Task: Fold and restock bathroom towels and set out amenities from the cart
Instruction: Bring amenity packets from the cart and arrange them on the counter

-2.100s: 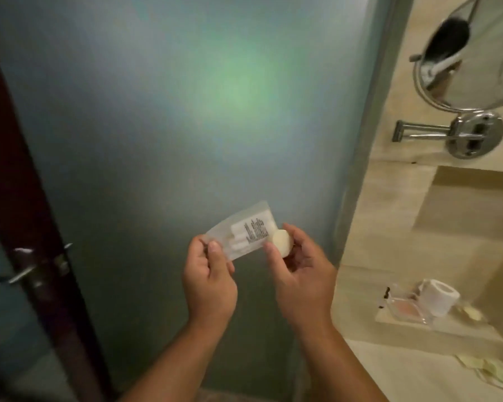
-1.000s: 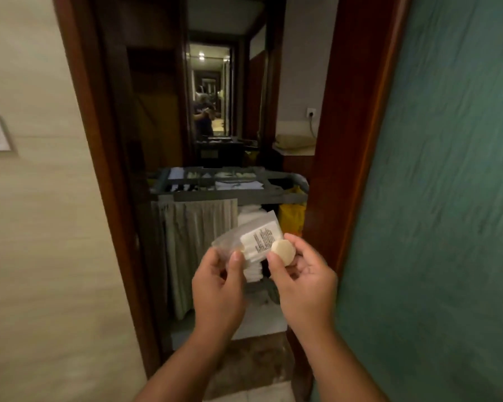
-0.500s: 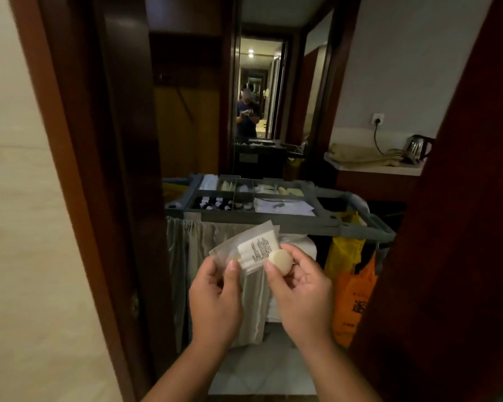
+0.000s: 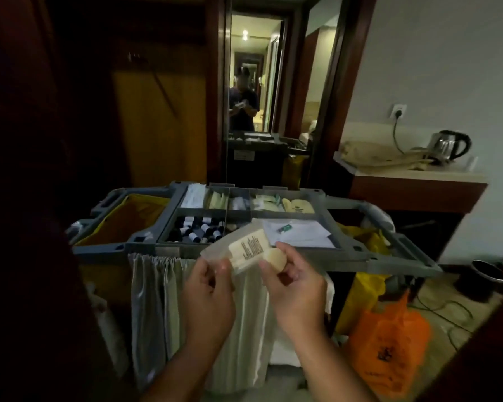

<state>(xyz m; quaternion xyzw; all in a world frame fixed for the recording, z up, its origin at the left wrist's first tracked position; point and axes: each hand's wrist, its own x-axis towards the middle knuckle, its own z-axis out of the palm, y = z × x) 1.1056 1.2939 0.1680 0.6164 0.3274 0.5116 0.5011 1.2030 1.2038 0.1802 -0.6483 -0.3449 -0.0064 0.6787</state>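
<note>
Now you're turned from the bathroom to the cart [image 4: 389,262], left hand [image 4: 208,291] pinching the clear sachet [image 4: 238,250], right hand [image 4: 295,285] gripping the round soap [image 4: 275,258], both held just over its near rim, so probably a swap or restock.

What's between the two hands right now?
In the head view, a clear labelled packet spans the gap: the left hand pinches its left end, the right hand holds a round soap at its right end.
</note>
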